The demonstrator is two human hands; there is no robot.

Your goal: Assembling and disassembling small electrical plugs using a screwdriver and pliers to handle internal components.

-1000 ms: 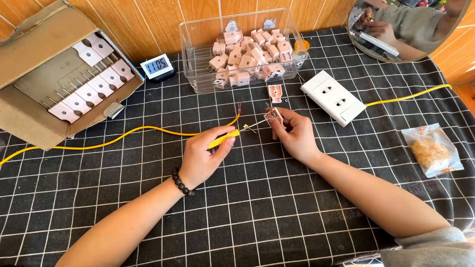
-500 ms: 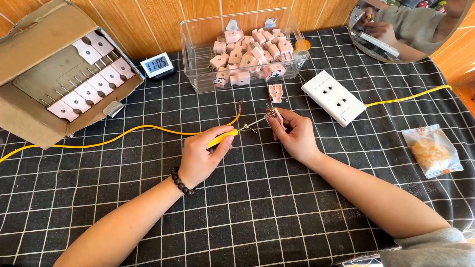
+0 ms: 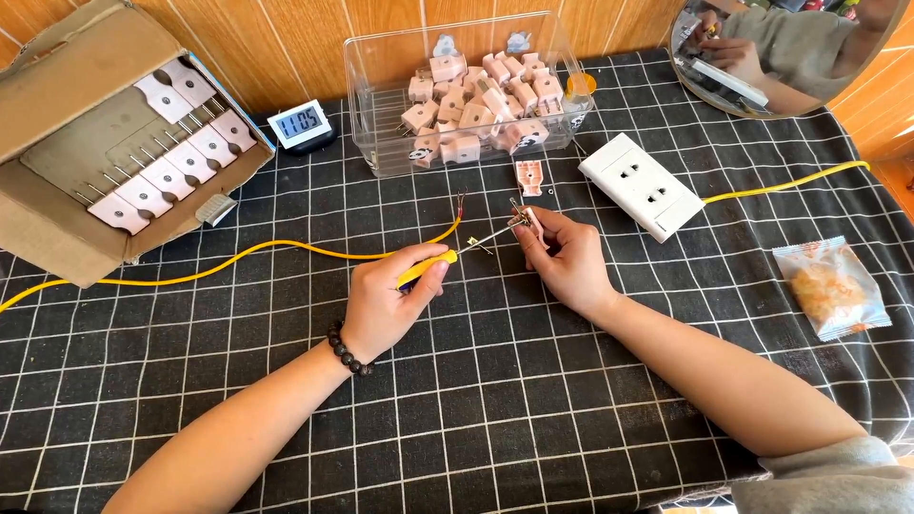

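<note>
Black grid-check tablecloth (image 3: 495,419), centre: left hand (image 3: 386,305) fingers closed on yellow-handled screwdriver (image 3: 447,259); right hand (image 3: 564,262) pinching small pink plastic plug part (image 3: 526,221). Judgement: keep the part steady, tip square to screw, turn w/ light pressure.

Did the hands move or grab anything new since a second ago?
Hardly anything changed. The left hand still holds the yellow screwdriver, its tip at the small plug part pinched in the right hand. Nothing was picked up or let go. The yellow wire, clear box and white socket stayed put.
</note>
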